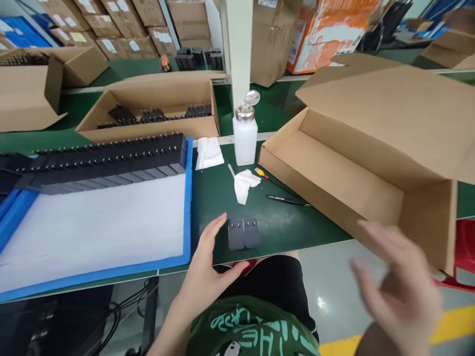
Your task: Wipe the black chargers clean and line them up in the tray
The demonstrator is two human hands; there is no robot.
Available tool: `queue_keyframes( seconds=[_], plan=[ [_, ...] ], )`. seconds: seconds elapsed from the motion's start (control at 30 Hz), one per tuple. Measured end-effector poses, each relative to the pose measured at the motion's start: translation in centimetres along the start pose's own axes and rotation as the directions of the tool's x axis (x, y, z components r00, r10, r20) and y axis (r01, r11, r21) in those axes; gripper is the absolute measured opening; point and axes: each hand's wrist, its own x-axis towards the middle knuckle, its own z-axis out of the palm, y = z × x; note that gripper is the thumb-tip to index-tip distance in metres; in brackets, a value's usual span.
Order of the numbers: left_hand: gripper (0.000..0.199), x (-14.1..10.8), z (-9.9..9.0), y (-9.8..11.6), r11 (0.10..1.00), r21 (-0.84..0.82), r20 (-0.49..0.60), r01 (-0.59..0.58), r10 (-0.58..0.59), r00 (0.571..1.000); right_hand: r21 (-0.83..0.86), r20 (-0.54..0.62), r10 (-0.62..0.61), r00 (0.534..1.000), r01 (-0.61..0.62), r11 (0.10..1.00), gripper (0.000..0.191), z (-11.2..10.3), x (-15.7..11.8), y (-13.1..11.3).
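Two dark grey blocks (244,234), each with small metal pins on top, stand side by side near the table's front edge. My left hand (210,267) is just left of them, thumb and fingers spread, holding nothing. Off to the right, in front of the open cardboard box (334,170), is my right hand (399,284). It is blurred by motion, but its thumb and fingers look apart with nothing between them. At the left, a row of similar black blocks (111,160) lines the back of a blue-rimmed tray (188,207) with a white bottom.
Behind the blocks lie a crumpled white wipe (245,185), black tweezers (285,200) and a folded cloth (209,152). A white pump bottle (245,141) stands by the post (240,49). Another cardboard box (148,99) with black parts sits behind the tray.
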Motion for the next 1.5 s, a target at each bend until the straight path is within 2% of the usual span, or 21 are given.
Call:
queue_keyframes(
  seconds=[0.03,0.1,0.2,0.3,0.53,0.6,0.7,0.77,0.87,0.9,0.97,1.07,1.13,1.2,1.27,1.37,1.43,1.5],
  plan=[
    [0.079,0.4,0.1,0.0,1.0,-0.019,0.016,-0.003,0.003,1.0,0.227,0.126,-0.019,0.992,-0.01,0.974,0.065,1.7,0.4,-1.9],
    [0.08,1.2,0.0,0.1,0.998,-0.053,0.033,-0.033,0.035,0.999,0.438,0.378,-0.071,0.923,-0.111,0.892,0.081,5.3,0.9,-4.8],
    [0.083,2.0,-0.3,0.0,0.994,-0.076,0.06,-0.074,0.079,0.995,0.523,0.568,-0.066,0.82,-0.298,0.798,0.096,9.3,1.1,-6.5],
    [0.087,2.2,-0.3,-0.3,0.995,-0.085,0.114,-0.061,0.07,0.991,0.532,0.651,-0.043,0.758,-0.415,0.738,0.094,10.9,1.1,-6.0],
    [0.081,2.7,-0.1,-1.5,0.988,-0.139,0.117,-0.064,0.08,0.99,0.577,0.611,-0.091,0.786,-0.364,0.732,0.088,10.8,1.3,-5.5],
    [0.081,2.8,-0.1,-1.4,0.991,-0.118,0.134,-0.066,0.081,0.988,0.583,0.535,-0.111,0.837,-0.272,0.766,0.086,10.5,1.2,-5.6],
    [0.09,3.0,-0.1,-1.1,0.992,-0.1,0.152,-0.071,0.086,0.985,0.572,0.353,-0.147,0.924,-0.089,0.816,0.065,9.9,0.6,-5.5],
    [0.096,3.1,0.1,-0.9,0.99,-0.111,0.15,-0.082,0.098,0.984,0.553,0.276,-0.175,0.945,-0.007,0.833,0.049,9.6,0.0,-5.4],
    [0.098,3.4,0.3,-0.9,0.986,-0.135,0.133,-0.094,0.112,0.985,0.57,0.24,-0.236,0.942,0.06,0.819,0.038,9.6,-0.7,-5.3],
    [0.099,3.5,0.4,-0.9,0.984,-0.154,0.133,-0.091,0.111,0.985,0.593,0.24,-0.233,0.942,0.048,0.803,0.036,9.7,-0.8,-5.3],
    [0.101,3.7,0.5,-0.9,0.974,-0.212,0.143,-0.08,0.112,0.983,0.649,0.268,-0.161,0.95,-0.054,0.759,0.041,10.0,-0.9,-5.4],
    [0.103,3.5,0.3,-1.0,0.968,-0.243,0.148,-0.061,0.099,0.984,0.696,0.383,-0.021,0.924,-0.273,0.664,0.063,10.6,-0.7,-5.4],
    [0.103,3.2,0.1,-0.9,0.979,-0.199,0.154,-0.04,0.072,0.985,0.701,0.457,-0.025,0.889,-0.342,0.626,0.069,10.8,-0.4,-5.3],
    [0.102,2.8,-0.1,-0.8,0.991,-0.135,0.16,-0.018,0.039,0.986,0.693,0.486,-0.035,0.873,-0.361,0.625,0.067,10.8,-0.2,-5.5],
    [0.101,2.3,-0.3,-0.8,0.996,-0.086,0.147,0.0,0.012,0.989,0.623,0.481,0.028,0.877,-0.364,0.693,0.07,10.5,0.0,-6.3],
    [0.099,1.5,-0.4,-0.6,0.999,-0.024,0.112,0.042,-0.04,0.993,0.409,0.43,0.16,0.889,-0.35,0.843,0.092,10.2,0.2,-8.8],
    [0.103,1.0,-0.5,-0.3,0.996,0.024,0.109,0.08,-0.082,0.991,0.296,0.375,0.169,0.912,-0.29,0.91,0.101,10.3,0.3,-10.9],
    [0.103,0.2,-0.5,0.2,0.99,0.089,0.085,0.11,-0.118,0.989,0.194,0.323,0.14,0.936,-0.21,0.958,0.097,10.7,0.7,-12.6]
  ],
)
